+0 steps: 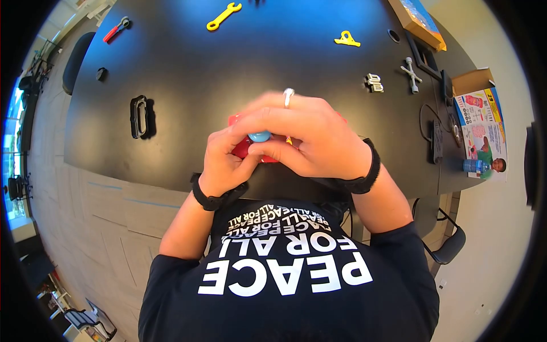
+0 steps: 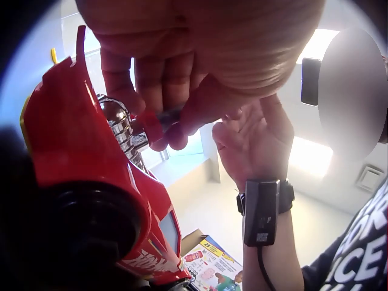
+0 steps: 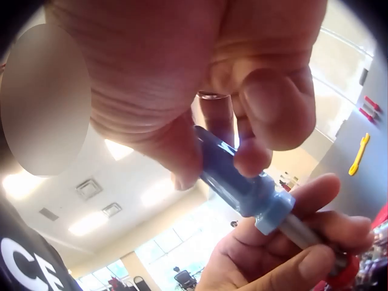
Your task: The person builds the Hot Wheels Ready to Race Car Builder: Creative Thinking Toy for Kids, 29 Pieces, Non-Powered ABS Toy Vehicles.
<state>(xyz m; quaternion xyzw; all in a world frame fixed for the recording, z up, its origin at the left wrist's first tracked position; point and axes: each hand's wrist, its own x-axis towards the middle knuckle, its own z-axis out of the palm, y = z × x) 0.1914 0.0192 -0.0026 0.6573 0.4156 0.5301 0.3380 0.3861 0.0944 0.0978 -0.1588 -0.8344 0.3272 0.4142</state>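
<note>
A toy screwdriver with a blue handle [image 1: 259,137] [image 3: 233,176] is gripped by my right hand [image 1: 310,134] [image 3: 176,79], its thumb and fingers round the handle. My left hand [image 1: 221,162] [image 2: 200,54] [image 3: 260,260] pinches the grey shaft [image 3: 300,233] near a red ring-shaped piece [image 2: 150,126] [image 3: 344,273]. That end of the shaft points at silver engine-like parts [image 2: 118,121] on a red toy vehicle [image 1: 242,149] [image 2: 91,133]. In the head view both hands cover most of the vehicle; whether the tip touches it is hidden.
On the black table [image 1: 188,85] lie a yellow wrench [image 1: 224,17], a yellow piece [image 1: 347,39], a dark oblong frame [image 1: 138,117], a red-handled tool [image 1: 116,29], silver pieces [image 1: 374,83] and a grey cross-shaped wrench [image 1: 411,75]. A printed box [image 1: 484,122] stands at the right.
</note>
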